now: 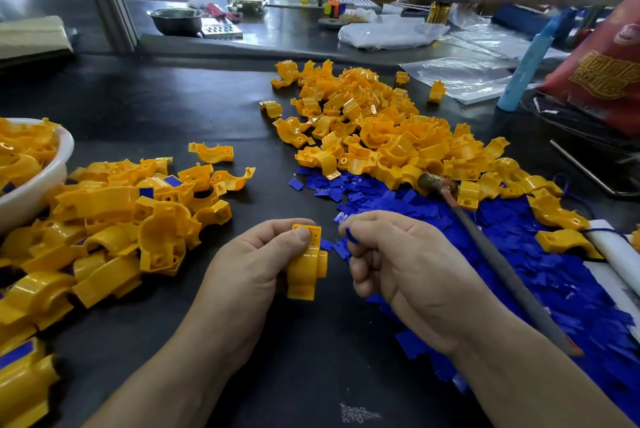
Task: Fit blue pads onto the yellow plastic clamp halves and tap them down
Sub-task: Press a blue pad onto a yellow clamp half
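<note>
**Held close together**

The left hand (256,261) gripped a glossy yellow clamp half (306,265) above the dark bench (173,105); the right hand (398,261) pinched a thin blue pad (351,236) beside it. Heaps of parts (381,123) crowded both sides, with open bench between.

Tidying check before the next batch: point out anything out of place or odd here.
Nothing looks damaged or spilled. Only the hammer lies loose across the blue pads, its head among the yellow clamp halves, and one half sits apart by the plastic bags.
</note>
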Motion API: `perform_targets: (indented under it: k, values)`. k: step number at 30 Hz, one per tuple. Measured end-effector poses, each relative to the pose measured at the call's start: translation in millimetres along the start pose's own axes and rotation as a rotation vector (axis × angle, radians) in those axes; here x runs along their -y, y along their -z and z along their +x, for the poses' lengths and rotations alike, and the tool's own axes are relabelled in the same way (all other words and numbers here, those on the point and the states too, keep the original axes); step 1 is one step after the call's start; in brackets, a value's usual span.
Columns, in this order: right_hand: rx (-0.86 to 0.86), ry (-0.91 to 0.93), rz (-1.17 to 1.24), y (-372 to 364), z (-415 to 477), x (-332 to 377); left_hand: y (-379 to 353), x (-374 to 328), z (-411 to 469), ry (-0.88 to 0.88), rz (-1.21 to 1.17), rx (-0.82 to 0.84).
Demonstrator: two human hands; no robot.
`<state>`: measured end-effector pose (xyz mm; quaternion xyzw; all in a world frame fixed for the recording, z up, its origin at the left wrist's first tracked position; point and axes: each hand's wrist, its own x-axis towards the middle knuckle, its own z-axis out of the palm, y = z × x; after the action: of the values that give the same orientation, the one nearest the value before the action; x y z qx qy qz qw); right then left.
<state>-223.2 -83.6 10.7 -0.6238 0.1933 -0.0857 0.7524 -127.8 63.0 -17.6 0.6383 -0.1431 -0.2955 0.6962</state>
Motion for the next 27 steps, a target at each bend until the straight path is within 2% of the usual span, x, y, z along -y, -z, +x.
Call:
perform_targets:
  k: [6,11,17,22,27]
  values:
    - [0.109,0.001,-0.019,-4,-4,-7,-4,-1,-3,0.001,-0.032,0.026]
    - [0.015,0.209,-0.193,-3,-6,-9,-4,3,-1,0.030,0.014,-0.023]
    - [-0.057,0.317,-0.190,-5,-6,-15,-7,3,-3,-0.008,-0.014,0.009]
    - [-0.122,0.426,-0.366,-7,-10,-15,-6,2,-4,-0.028,-0.033,0.064]
    - [-0.174,0.554,-0.647,-9,-11,-14,-5,3,-3,-0.041,0.013,0.066]
